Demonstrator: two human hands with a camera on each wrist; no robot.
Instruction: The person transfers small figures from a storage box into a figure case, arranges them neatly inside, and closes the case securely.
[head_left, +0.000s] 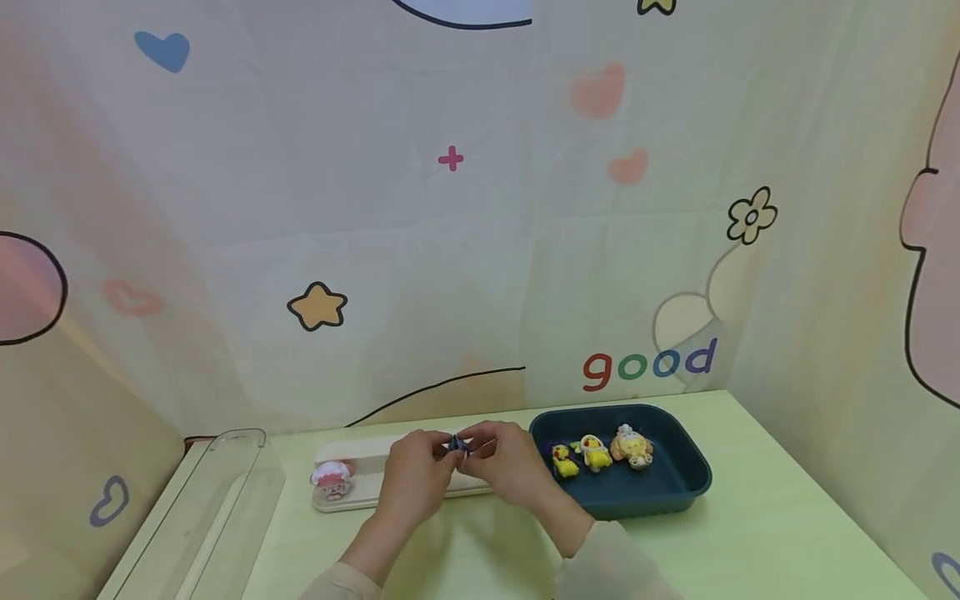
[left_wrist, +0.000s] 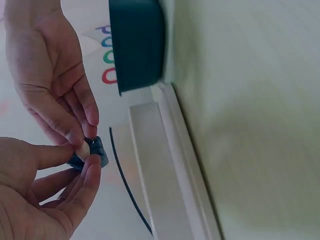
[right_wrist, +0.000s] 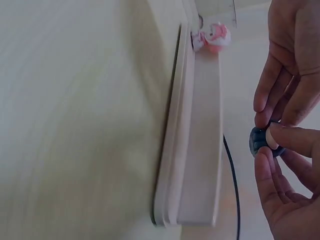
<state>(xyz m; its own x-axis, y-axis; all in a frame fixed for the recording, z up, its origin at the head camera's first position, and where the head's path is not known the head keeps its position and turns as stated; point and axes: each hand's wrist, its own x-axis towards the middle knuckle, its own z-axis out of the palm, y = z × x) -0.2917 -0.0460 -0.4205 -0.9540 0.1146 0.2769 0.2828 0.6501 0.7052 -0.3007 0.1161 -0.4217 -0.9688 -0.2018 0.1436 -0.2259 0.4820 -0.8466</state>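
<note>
Above the long white box (head_left: 367,486), my left hand (head_left: 415,477) and right hand (head_left: 510,465) meet fingertip to fingertip. Between them they pinch a small dark blue figure (head_left: 458,445). In the left wrist view a pale round patch shows on this blue figure (left_wrist: 103,152), with a thumb on either side. The right wrist view shows the blue figure (right_wrist: 256,140) pinched from above and below, mostly covered by fingers. A pink-and-white figurine (head_left: 332,480) sits at the left end of the white box.
Right of my hands stands a dark teal tray (head_left: 675,500) holding three figurines, two mostly yellow (head_left: 565,462) and one cream and orange (head_left: 632,447). At the table's left lies a transparent plastic cover (head_left: 225,508). A printed cloth (head_left: 480,292) hangs behind the table.
</note>
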